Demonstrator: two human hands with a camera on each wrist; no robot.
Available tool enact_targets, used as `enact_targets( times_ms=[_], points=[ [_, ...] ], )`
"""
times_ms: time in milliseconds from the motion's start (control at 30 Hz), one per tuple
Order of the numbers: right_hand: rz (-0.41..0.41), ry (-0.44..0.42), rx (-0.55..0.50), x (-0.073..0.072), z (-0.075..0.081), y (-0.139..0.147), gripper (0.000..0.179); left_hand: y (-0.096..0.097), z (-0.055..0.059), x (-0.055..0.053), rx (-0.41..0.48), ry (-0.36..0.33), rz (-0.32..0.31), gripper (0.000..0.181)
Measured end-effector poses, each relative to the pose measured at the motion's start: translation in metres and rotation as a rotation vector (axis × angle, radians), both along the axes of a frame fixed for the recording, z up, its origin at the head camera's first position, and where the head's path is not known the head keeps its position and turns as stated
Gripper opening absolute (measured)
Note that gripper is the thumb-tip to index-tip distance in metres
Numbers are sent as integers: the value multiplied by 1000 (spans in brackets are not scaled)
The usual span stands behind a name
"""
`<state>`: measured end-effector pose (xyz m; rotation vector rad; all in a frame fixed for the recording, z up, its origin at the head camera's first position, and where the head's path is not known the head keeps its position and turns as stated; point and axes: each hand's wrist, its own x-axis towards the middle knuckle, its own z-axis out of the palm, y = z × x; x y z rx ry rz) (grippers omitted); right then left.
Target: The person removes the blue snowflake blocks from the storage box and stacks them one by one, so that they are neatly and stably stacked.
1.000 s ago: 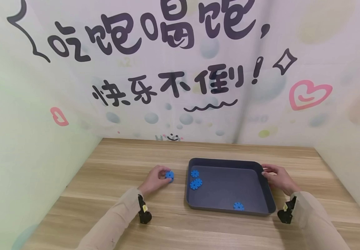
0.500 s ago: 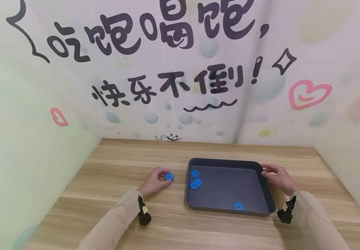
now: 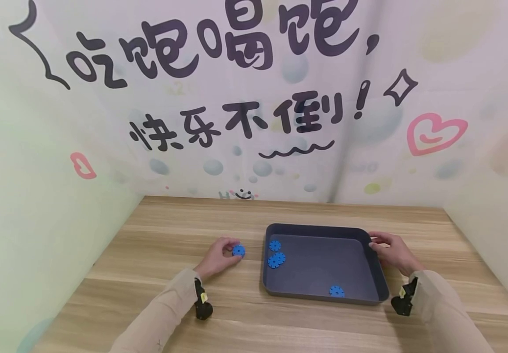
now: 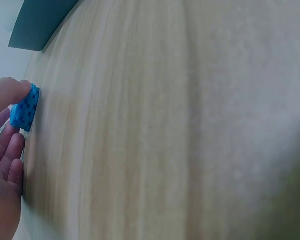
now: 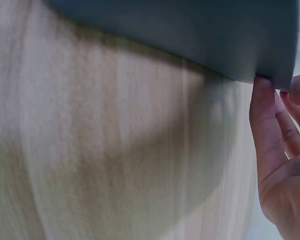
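My left hand (image 3: 218, 256) is left of the tray, with thumb and fingers pinching a stack of blue notched discs (image 3: 238, 250). Seen edge-on in the left wrist view, the stack (image 4: 25, 109) is several discs thick and stands close over the table. At the far right corner of the dark grey tray (image 3: 317, 296), my right hand (image 3: 396, 254) grips the wall, thumb over the rim and fingers outside. The tray's outer wall (image 5: 190, 30) fills the top of the right wrist view. Inside the tray, a blue disc (image 3: 275, 245) lies near two overlapping discs (image 3: 274, 261) along the left wall.
Another blue disc (image 3: 336, 291) lies by the tray's near wall. The wood-grain table (image 3: 170, 220) meets a printed cloth backdrop (image 3: 192, 166) at the back, with pale walls at both sides. A small black camera (image 3: 203, 301) is strapped to each wrist.
The left fingers have shifted slightly on the stack of blue discs, leaving more of the top disc's face showing. The right hand, the tray and the discs inside have stayed put.
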<state>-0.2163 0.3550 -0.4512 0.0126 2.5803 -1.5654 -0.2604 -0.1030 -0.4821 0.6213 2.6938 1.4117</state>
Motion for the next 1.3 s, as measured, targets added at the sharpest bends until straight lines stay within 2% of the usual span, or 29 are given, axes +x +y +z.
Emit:
enact_targets(
  times_ms=[67,100,200,300,333,433,567,733,933,1067,1300],
  points=[
    [-1,0,-1,0,0,0,46,-1,-1,0,4,11,-12,41],
    [-1,1,-1,0,0,0,46,-2,-1,0,12,54,-31,40],
    [-1,1,-5,0,0,0,45,-3,-1,0,32,84,-54,43],
    [-1,1,-7,0,0,0,45,-1,1,0,32,74,-43,44],
    [-1,0,-7,0,0,0,45,0,2,0,26,36,-26,45],
    [-2,-4,-4,0,0,0,46,4,6,0,10,1,3,44],
    [0,-6,2,0,-1,0,46,12,15,1,8,17,1,38],
    [-1,-4,5,1,0,-1,45,28,26,4,28,52,-67,36],
    [-6,-16,-2,1,1,-2,46,51,31,9,28,107,-168,34],
    [-5,-18,-2,2,2,-3,45,65,33,12,-3,146,-212,32],
    [-6,-11,1,2,1,-3,45,97,42,20,-82,171,-272,28]
  ],
)
